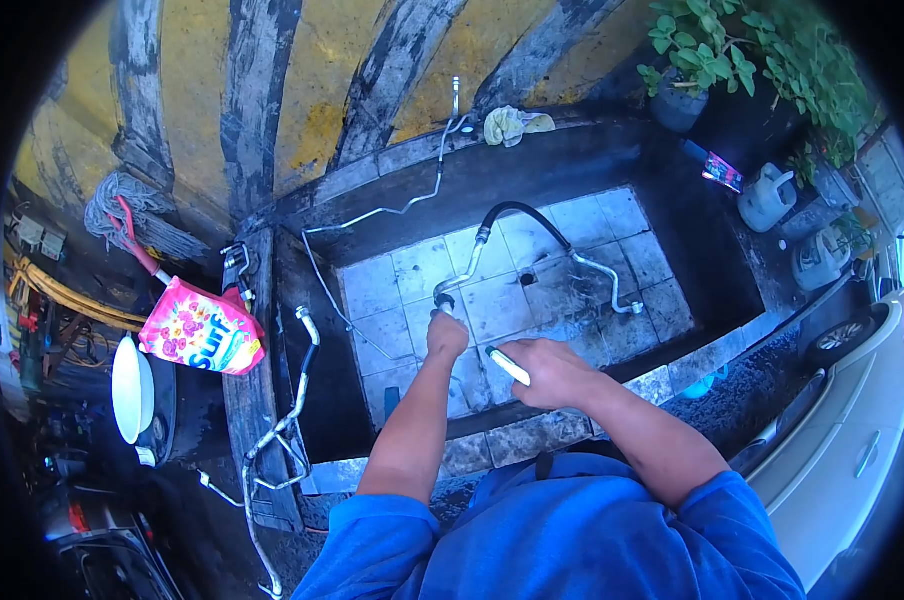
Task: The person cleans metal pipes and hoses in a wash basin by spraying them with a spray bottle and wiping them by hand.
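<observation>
A bent metal pipe with a black hose section [524,208] hangs over the tiled floor of a basin [377,273]. My left hand [447,335] is closed round the near end of this pipe, at the basin's middle. To its right, my right hand [550,372] is closed on a slim white tool with a dark tip [509,366], which points up and left. The tool and the pipe are apart. The pipe's far end, with a small fitting, lies to the right, beyond my right hand.
More metal pipes [299,398] rest on the left ledge, beside a pink detergent bag [204,328]. A thin pipe [380,211] leans over the back wall near a yellowish cloth [517,126]. Grey jugs [768,198] and plants stand at the right, a car [852,430] beyond.
</observation>
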Demonstrator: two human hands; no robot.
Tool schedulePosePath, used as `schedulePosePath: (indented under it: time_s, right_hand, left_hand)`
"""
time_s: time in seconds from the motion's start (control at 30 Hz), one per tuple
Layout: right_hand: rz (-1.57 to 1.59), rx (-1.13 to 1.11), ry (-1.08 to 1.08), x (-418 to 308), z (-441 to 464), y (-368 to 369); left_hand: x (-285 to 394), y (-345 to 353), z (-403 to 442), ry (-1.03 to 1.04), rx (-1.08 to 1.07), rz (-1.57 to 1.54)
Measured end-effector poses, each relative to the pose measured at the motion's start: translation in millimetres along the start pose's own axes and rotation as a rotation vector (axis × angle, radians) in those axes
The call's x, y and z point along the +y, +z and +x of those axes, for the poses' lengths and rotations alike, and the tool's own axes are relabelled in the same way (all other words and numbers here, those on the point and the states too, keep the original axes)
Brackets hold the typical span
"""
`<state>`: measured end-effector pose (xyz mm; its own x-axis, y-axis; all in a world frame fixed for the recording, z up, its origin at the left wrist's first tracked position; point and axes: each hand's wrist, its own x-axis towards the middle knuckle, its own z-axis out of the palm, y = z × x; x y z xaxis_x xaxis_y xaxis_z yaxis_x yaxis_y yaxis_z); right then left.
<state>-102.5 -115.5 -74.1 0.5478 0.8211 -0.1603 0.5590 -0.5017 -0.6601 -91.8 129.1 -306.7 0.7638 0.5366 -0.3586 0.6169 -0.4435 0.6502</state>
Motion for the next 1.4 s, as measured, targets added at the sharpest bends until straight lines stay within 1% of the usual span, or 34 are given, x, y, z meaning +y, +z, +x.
schedulePosePath:
  time_s: [0.07, 0.13, 0.17, 0.23, 0.27, 0.3, 0.37, 0.43, 0.47, 0.5, 0.53, 0.6, 0.7, 0.77, 0.8, 0.83, 0.87, 0.93, 1.0, 1.03, 1.13, 1.17, 1.27, 1.3, 1.4]
  right_hand:
    - [-0.039, -0.126, 0.067, -0.7, 1.7, 1.8]
    - [-0.035, -0.146, 0.059, 3.9, 2.5, 6.0]
    - [-0.031, -0.159, 0.058, 5.9, 1.2, 10.3]
    - [0.016, -0.049, -0.009, 9.5, -1.3, 15.3]
    - [0.035, 0.009, -0.042, 11.1, -2.9, 16.1]
    - [0.04, 0.008, -0.032, 13.0, -5.2, 15.8]
    - [0.048, 0.007, -0.017, 17.9, -7.8, 11.6]
    - [0.052, 0.096, -0.04, 28.7, -16.4, 4.2]
    - [0.052, 0.138, -0.055, 34.6, -22.7, -0.9]
    - [0.082, 0.129, 0.004, 36.0, -30.6, -12.8]
    - [0.071, 0.186, 0.006, 44.2, -37.9, -20.5]
    - [0.058, 0.295, 0.006, 61.2, -57.3, -32.7]
    - [0.026, 0.374, 0.075, 89.0, -90.9, -61.5]
    - [0.08, 0.432, 0.137, 96.1, -113.4, -86.8]
    - [0.111, 0.461, 0.176, 102.5, -125.8, -96.5]
    - [0.119, 0.522, 0.185, 115.7, -137.6, -102.7]
    - [0.128, 0.579, 0.195, 128.5, -149.3, -108.1]
    - [0.136, 0.664, 0.251, 147.2, -169.8, -121.0]
    - [0.155, 0.7, 0.314, 165.0, -189.8, -135.2]
    - [0.154, 0.724, 0.289, 184.4, -199.0, -137.3]
    - [0.174, 0.782, 0.336, 211.1, -220.7, -151.9]
    - [0.148, 0.773, 0.336, 223.1, -227.8, -156.7]
    - [0.197, 0.832, 0.299, 248.2, -241.7, -165.8]
    - [0.213, 0.823, 0.318, 254.4, -246.1, -169.5]
    - [0.237, 0.802, 0.354, 268.1, -260.7, -183.7]
  left_hand:
    - [2.2, -6.4, -9.0, -0.089, 0.066, 0.009]
    - [10.2, -20.8, -16.0, -0.36, -0.134, -0.569]
    - [14.4, -33.0, -19.7, -0.423, -0.22, -0.763]
    - [3.5, -50.8, -14.9, -0.429, -0.473, -1.404]
    - [8.4, -55.3, -16.3, -0.426, -0.602, -1.724]
    - [16.8, -54.1, -17.5, -0.387, -0.615, -1.832]
    - [61.6, -71.1, -27.5, -0.301, -0.629, -2.051]
    - [108.8, -84.1, -25.5, 0.009, -0.49, -2.041]
    - [141.0, -102.8, -32.3, 0.014, -0.477, -1.958]
    - [172.5, -122.4, -38.2, 0.023, -0.463, -1.876]
    - [190.2, -138.7, -32.5, -0.052, -0.642, -1.755]
    - [217.0, -153.6, -25.8, -0.099, -0.739, -1.264]
    - [222.2, -156.2, -8.3, -0.149, -0.562, -0.525]
    - [216.5, -165.8, 3.7, -0.135, -0.396, -0.178]
    - [215.6, -173.1, 10.3, -0.164, -0.313, -0.208]
    - [221.8, -178.2, 6.2, -0.14, -0.177, -0.294]
    - [228.5, -183.8, 4.8, -0.09, -0.15, -0.372]
    - [250.0, -175.5, -14.2, 0.097, 0.055, -0.427]
    - [283.3, -171.9, -31.3, 0.218, 0.07, -0.219]
    - [300.3, -169.9, -40.5, 0.278, 0.077, -0.114]
    - [341.7, -154.3, -78.6, 0.591, 0.296, 0.307]
    - [342.3, -143.0, -74.3, 0.783, 0.534, 0.475]
    - [367.5, -115.8, -79.2, 0.707, 0.439, 0.228]
    - [377.3, -111.9, -77.2, 0.629, 0.382, 0.158]
    - [402.2, -123.0, -65.2, 0.676, 0.446, -0.132]
